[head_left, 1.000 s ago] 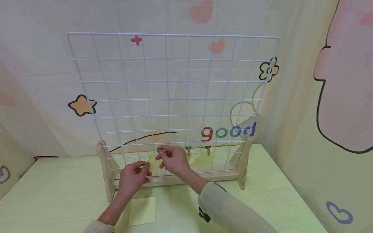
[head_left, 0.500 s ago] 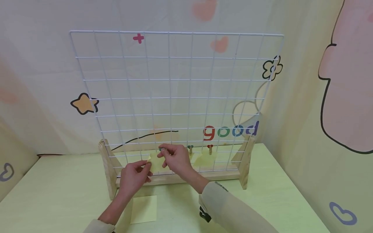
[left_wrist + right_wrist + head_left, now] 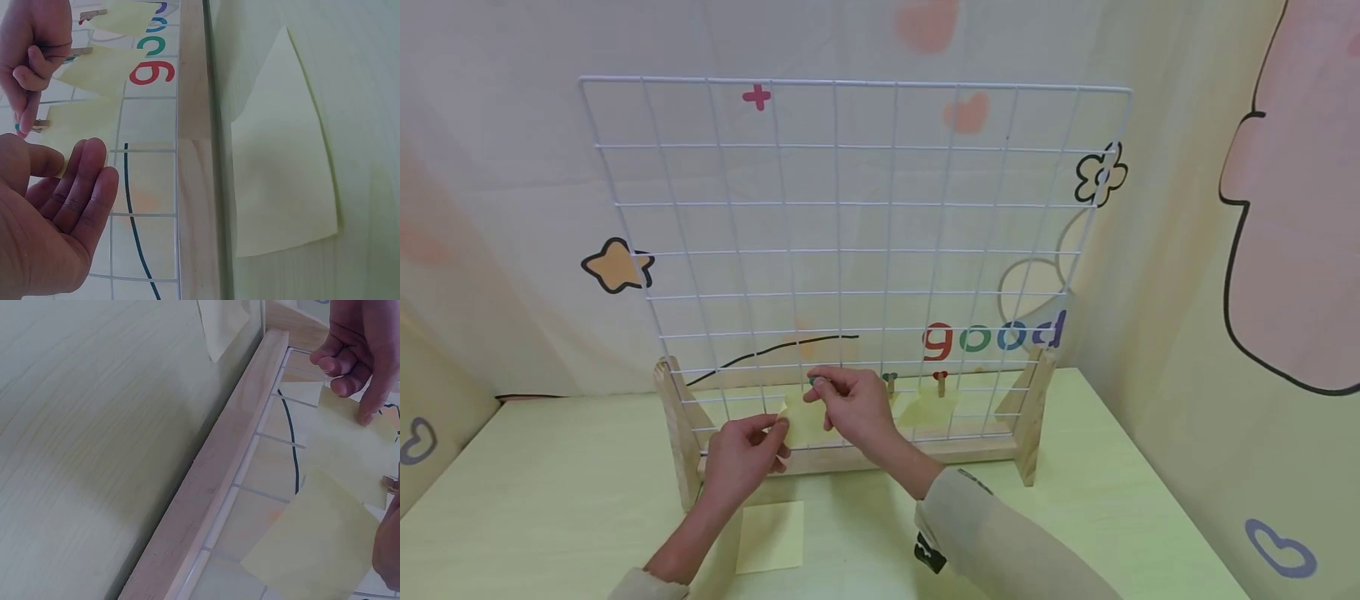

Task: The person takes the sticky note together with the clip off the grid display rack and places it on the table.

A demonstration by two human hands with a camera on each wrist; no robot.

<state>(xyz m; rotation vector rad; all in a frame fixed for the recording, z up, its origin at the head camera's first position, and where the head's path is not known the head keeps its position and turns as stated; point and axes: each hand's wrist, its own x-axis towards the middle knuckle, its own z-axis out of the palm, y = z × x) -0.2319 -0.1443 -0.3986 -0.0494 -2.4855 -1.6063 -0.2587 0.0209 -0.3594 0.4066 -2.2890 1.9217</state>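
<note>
- Head view: left hand pinches the left edge of a yellow note at the lower part of the white wire grid.
- Right hand pinches a small wooden clip at that note's top edge.
- Two clipped notes hang to the right.
- Loose note lies on the surface before the grid.

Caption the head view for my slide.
Low on a white wire grid, the left hand pinches a yellow note, the right hand a clip at its top.
</note>
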